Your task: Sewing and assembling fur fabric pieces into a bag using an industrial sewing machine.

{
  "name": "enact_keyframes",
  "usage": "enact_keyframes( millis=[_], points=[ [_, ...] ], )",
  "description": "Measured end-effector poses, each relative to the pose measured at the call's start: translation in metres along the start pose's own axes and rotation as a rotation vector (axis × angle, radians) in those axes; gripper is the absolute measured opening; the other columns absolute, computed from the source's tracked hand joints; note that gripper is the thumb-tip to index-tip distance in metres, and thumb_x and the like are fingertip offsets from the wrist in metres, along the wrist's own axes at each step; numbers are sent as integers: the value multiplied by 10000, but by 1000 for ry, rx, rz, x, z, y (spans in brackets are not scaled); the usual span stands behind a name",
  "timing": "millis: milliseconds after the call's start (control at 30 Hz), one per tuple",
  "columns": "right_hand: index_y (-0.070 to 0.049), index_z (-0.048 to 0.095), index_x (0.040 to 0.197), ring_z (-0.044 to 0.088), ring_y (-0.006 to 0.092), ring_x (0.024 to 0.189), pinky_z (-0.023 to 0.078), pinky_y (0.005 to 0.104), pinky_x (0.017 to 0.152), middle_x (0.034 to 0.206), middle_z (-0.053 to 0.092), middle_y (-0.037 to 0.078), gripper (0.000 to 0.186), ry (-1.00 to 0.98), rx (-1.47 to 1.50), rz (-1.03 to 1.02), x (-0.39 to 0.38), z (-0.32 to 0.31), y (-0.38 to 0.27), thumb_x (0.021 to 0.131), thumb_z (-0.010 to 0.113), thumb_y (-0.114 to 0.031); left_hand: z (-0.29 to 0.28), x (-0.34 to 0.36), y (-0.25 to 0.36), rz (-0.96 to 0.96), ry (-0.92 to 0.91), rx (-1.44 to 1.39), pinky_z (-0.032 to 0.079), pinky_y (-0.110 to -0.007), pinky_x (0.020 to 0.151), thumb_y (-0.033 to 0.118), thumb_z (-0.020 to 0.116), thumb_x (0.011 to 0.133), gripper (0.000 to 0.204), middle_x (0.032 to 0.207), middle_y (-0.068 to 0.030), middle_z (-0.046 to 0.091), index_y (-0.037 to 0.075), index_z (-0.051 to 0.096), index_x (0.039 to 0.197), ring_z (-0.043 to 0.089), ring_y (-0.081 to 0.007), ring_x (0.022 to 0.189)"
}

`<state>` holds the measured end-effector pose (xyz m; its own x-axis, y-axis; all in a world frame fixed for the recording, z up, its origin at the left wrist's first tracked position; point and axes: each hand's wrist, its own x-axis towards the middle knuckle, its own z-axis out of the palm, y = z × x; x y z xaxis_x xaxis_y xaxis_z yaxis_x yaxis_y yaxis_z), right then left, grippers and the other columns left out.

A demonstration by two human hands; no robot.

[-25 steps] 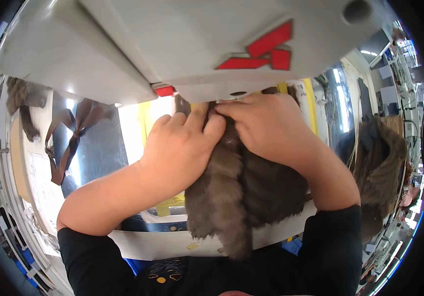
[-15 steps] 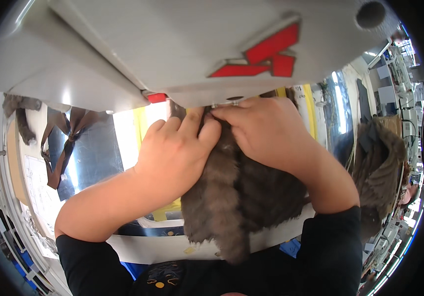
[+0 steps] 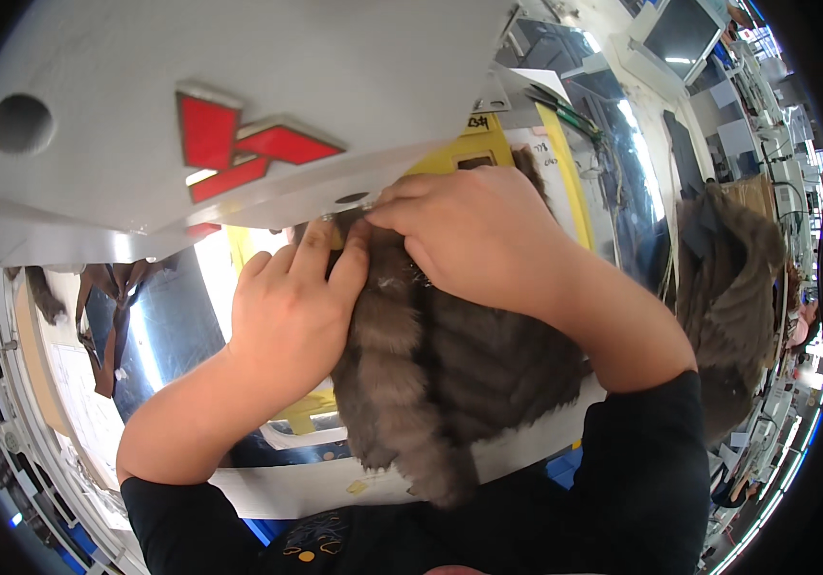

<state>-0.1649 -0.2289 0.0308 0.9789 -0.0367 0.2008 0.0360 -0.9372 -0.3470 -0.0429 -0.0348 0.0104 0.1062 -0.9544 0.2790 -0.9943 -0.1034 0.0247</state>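
Both hands pinch the top edge of a brown fur piece (image 3: 450,383) under the grey machine head (image 3: 239,105) at twelve o'clock, left hand (image 3: 291,316) beside right hand (image 3: 474,235), fur trailing toward six o'clock.

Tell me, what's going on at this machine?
A person is working a piece of brown fur at a grey sewing machine. Both hands press the fur's top edge right under the machine's head: the left hand pinches one side, the right hand lies over the other. The rest of the fur hangs toward the person. More fur is heaped at the right.
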Motion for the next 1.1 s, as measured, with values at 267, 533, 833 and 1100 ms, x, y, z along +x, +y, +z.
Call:
enact_keyframes(
  millis=[267, 533, 833, 1100],
  points=[
    [-81, 779, 1009, 734, 265, 898, 578, 401, 738, 1035, 761, 31, 232, -28, 17, 6, 0, -4, 1, 847, 615, -105, -4, -5, 2, 97, 31, -94, 458, -354, 669, 146, 625, 780, 535, 1319, -151, 672, 14, 657, 1298, 611, -227, 764],
    [-92, 790, 1026, 724, 269, 955, 580, 396, 785, 1076, 763, 38, 244, -37, 32, -29, 2, -8, 5, 845, 627, -108, -8, -9, 9, 59, -48, -191, 493, -376, 715, 110, 761, 596, 820, 1392, -129, 641, 67, 590, 1397, 629, -239, 792],
    [-90, 799, 1049, 723, 288, 995, 582, 411, 839, 1119, 769, 60, 267, -159, -4, 63, 9, -17, -4, 860, 611, -85, -5, -15, 7, 22, -63, -238, 514, -370, 715, 214, 829, 641, 803, 1365, -141, 627, 118, 589, 1401, 674, -245, 835],
    [-101, 803, 1063, 721, 321, 944, 581, 422, 818, 1038, 771, 99, 269, -121, 51, 89, 11, -15, -4, 870, 616, -88, -3, -17, 11, 10, -42, -228, 520, -366, 694, 228, 825, 655, 754, 1356, -154, 635, 120, 608, 1369, 660, -225, 809]
  ],
)
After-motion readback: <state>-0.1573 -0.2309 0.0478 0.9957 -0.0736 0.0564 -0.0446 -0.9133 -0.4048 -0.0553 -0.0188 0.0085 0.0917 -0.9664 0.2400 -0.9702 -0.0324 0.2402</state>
